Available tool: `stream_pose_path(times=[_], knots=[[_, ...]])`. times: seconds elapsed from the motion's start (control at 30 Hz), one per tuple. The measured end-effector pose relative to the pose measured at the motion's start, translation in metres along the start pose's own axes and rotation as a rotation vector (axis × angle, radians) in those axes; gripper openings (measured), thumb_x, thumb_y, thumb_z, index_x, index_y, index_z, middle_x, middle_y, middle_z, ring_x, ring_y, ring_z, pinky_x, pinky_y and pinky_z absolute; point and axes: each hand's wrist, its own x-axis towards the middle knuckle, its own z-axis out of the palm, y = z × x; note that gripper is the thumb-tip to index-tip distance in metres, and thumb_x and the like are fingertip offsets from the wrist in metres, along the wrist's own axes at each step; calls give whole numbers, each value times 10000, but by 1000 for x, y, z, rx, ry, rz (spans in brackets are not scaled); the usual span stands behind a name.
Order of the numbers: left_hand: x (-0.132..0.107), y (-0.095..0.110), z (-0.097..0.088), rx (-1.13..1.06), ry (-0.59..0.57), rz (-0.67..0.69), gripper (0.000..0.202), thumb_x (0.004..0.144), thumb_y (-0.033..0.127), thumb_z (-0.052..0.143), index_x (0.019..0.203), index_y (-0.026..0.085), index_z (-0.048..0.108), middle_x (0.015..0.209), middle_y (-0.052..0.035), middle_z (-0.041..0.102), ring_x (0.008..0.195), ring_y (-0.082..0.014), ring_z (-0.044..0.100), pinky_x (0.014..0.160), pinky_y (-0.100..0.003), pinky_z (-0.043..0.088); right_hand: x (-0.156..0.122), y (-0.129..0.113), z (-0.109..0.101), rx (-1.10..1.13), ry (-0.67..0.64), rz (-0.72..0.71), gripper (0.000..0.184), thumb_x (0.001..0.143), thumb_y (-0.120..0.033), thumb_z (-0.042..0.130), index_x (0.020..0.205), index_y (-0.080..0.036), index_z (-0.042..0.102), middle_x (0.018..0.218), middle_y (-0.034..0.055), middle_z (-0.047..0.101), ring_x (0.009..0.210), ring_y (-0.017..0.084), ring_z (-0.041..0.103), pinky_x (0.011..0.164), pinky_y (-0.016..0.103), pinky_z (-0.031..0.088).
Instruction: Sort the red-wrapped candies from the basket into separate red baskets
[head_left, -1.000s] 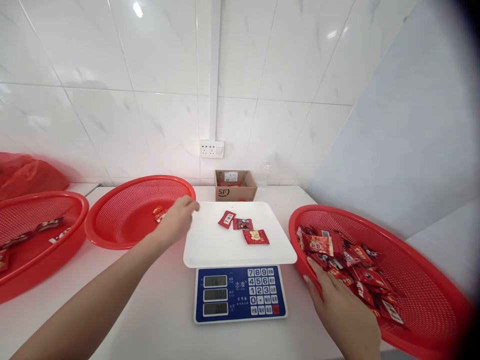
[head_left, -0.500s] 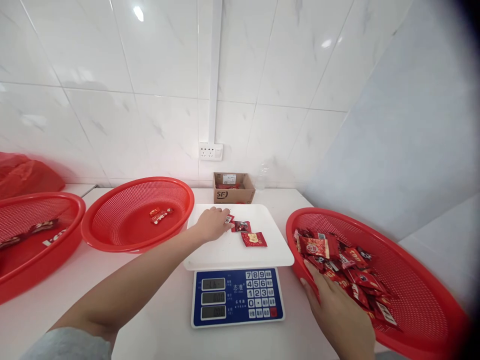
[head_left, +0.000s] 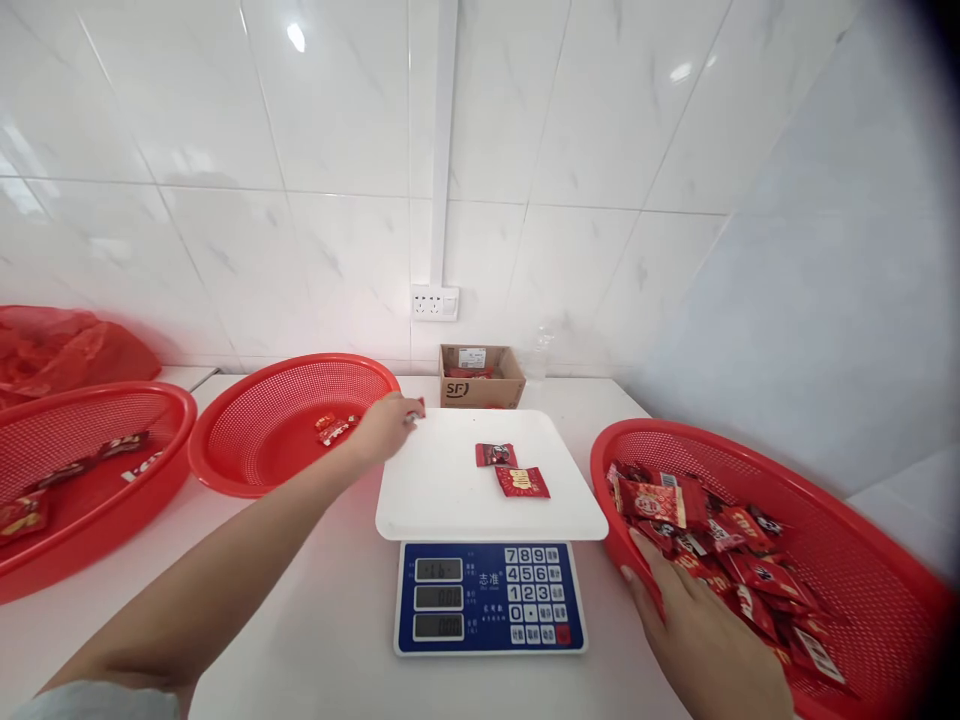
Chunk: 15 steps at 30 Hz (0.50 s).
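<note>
My left hand [head_left: 382, 428] is closed on a small red wrapped snack packet [head_left: 415, 410], mostly hidden by the fingers. It is over the left edge of the scale's white pan [head_left: 431, 490], close to the middle-left red basket [head_left: 251, 440]. Two more packets lie on the pan: a dark red one [head_left: 496, 455] and, overlapping it in front, a bright red one with gold print [head_left: 523, 482]. My right hand [head_left: 701, 635] grips the near rim of the right-hand red basket [head_left: 874, 590], thumb outside and fingers inside. Many red packets [head_left: 757, 570] are piled in that basket.
The scale's blue panel [head_left: 491, 600] faces me. At far left stands another red basket [head_left: 169, 475] holding several packets, with a red plastic bag [head_left: 75, 345] behind. An open cardboard box [head_left: 480, 390] and a clear bottle [head_left: 541, 350] stand by the tiled wall, below a socket [head_left: 435, 302].
My left hand has lifted a packet off the pan and moved left with it, leaving two there. My right hand stays at the basket rim. The whole view has shifted slightly.
</note>
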Motion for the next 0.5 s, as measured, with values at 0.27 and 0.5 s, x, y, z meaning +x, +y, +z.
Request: stream_pose_path(times=[0.27,0.5], knots=[[0,-36,-23,155,110,-29,326,876,284,376,849,148,672,1056,-146,621,1086,-338,504,875,-461,417,0,-1,-1,-11,-33,24,439,932,-385,326,1210,-180,597,967,77,718,745,208,677,520,288,500],[5,66,35,86,-156,430,318,849,227,480,1148,201,585,1150,-56,637,1126,-205,514,979,-321,386,1,-3,-2,6,-78,90,420,930,-370,343,1217,-200,598,1011,64,715,742,204,683,576,299,534]])
